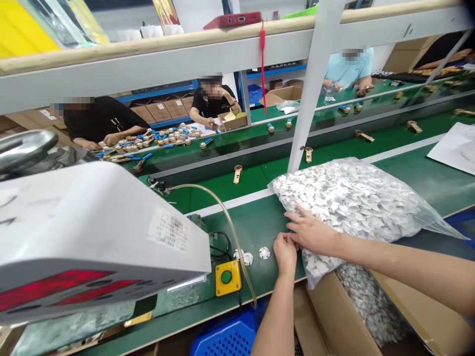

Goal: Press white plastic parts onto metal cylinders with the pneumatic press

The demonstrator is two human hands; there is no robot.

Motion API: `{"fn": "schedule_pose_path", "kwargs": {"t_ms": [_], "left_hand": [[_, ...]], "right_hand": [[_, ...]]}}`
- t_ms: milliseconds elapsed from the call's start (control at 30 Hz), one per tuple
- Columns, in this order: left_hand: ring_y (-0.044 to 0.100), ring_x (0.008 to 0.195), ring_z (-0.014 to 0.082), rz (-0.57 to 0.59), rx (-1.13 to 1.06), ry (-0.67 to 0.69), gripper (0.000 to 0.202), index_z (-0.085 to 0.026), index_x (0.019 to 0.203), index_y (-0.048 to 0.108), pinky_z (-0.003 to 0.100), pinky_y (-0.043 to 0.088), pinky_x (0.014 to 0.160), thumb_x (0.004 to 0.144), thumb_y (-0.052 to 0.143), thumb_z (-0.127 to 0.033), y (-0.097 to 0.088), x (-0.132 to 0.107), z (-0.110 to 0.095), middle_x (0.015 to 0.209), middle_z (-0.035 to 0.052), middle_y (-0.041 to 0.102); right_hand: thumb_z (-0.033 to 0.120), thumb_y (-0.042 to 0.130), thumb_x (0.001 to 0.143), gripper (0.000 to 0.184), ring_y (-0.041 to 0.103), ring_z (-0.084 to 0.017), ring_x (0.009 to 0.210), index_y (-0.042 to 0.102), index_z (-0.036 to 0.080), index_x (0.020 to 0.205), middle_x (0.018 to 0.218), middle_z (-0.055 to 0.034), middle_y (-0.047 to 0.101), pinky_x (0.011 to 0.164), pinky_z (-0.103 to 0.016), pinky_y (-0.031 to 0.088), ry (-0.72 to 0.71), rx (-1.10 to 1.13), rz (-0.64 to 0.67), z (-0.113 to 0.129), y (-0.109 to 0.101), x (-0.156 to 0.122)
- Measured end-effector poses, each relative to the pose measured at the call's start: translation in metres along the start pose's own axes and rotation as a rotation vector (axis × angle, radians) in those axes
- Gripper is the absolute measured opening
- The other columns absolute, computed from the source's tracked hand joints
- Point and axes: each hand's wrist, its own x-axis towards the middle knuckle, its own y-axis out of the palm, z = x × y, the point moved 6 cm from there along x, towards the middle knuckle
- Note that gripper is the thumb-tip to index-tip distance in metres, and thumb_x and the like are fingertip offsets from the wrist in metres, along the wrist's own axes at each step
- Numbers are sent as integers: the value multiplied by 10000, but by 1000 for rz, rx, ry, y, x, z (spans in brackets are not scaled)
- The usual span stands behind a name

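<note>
The person's left hand was over the green conveyor table, its grip pinched together at the lower edge of a bulging clear plastic bag packed with small white pieces. The fingers hid whether anything lay between them. The right hand had its grip apart, fingers spread on the near side of the bag, which rested on the table. Three small white notched discs lay on the table, the nearest just beside the left hand.

Below the table's near edge, an open brown cardboard box held more white pieces, and a blue plastic crate sat to its left. Farther left stood a white machine housing with red stripes, a yellow box with a green push button and a curved clear tube. Small brass parts lay spaced along a green belt beyond. At the far side, a co-worker in a black shirt had both hands among brass parts with blue handles.
</note>
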Motion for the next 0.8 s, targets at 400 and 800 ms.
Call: {"fn": "schedule_pose_path", "kwargs": {"t_ms": [400,800], "left_hand": [[615,854,175,-58,83,-1,235,-157,983,606,391,519,760,875,534,-352,4,18,1,978,50,641],[617,828,167,30,97,48,222,-155,956,612,377,524,741,872,540,-348,-5,34,-8,950,43,645]], "right_hand": [[157,492,841,190,514,-231,984,654,118,934,920,-102,607,1071,-433,267,-83,108,-2,-1,8,-3],[134,445,901,183,505,-213,822,617,175,852,750,-51,573,989,-416,312,-33,85,52,-4,-1,6]]}}
